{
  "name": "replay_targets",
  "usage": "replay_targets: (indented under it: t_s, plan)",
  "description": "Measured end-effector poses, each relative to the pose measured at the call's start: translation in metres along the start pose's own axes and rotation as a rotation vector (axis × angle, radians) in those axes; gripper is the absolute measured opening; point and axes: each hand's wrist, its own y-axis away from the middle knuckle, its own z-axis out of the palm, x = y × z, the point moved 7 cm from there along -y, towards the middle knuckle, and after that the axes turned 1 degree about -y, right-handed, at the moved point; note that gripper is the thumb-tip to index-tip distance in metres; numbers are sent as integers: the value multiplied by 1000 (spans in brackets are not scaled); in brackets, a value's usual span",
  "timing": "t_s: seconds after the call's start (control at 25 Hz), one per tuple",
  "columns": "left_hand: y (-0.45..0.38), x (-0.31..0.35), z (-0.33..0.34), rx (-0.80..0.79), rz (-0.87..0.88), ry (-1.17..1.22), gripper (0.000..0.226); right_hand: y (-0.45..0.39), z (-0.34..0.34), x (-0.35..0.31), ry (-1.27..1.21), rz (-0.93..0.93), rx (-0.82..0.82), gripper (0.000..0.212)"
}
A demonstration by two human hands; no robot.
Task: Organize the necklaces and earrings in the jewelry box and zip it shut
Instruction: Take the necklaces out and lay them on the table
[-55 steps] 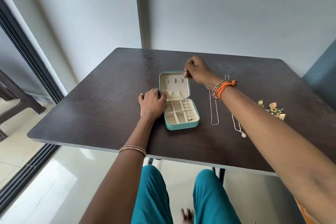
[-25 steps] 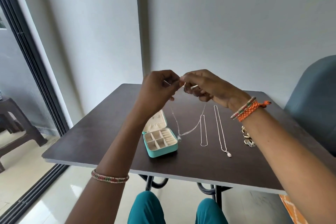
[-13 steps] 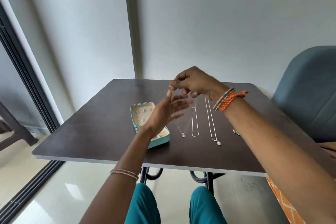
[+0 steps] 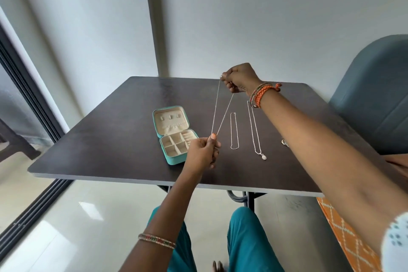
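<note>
A small teal jewelry box (image 4: 174, 160) lies open on the dark table (image 4: 114, 139), its cream lid flat behind the divided tray. A thin silver necklace (image 4: 217, 109) is stretched taut above the table between both hands. My right hand (image 4: 239, 78) pinches its two upper ends, raised over the far side. My left hand (image 4: 202, 152) pinches its lower loop, just right of the box. Two more chains lie on the table to the right: a short plain chain (image 4: 234, 131) and a longer pendant necklace (image 4: 256, 134).
An earring (image 4: 284, 142) peeks out from behind my right forearm. A blue-grey chair (image 4: 373, 95) stands at the table's right side. A grey wall is behind the table, a dark sliding-door frame (image 4: 28, 99) to the left. My legs are under the near edge.
My left hand, open half a second ago, now pinches the chain's lower loop. The necklace is pulled straight between the hands, and my right hand has lifted further back.
</note>
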Motion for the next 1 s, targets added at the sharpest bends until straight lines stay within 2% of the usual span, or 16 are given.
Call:
replay_targets:
  t_s: [0.16, 0.32, 0.48, 0.72, 1.0]
  plan:
    - [-10, -8, -1, 1, -119, -195, 44, -30, 18, 52, 118, 97, 20, 19]
    - [-18, -22, 6, -11, -263, -212, 42, -55, 40, 95, 268, 191, -25, 13]
    - [-28, -26, 6, 14, -242, -440, 44, -70, 64, 117, 478, 96, -113, 15]
    - [-37, -22, 4, 22, -211, -784, 45, -71, 65, 121, 646, 21, -87, 13]
    - [-30, -14, 3, -79, -288, -859, 56, -66, 64, 116, 679, -23, -69, 10]
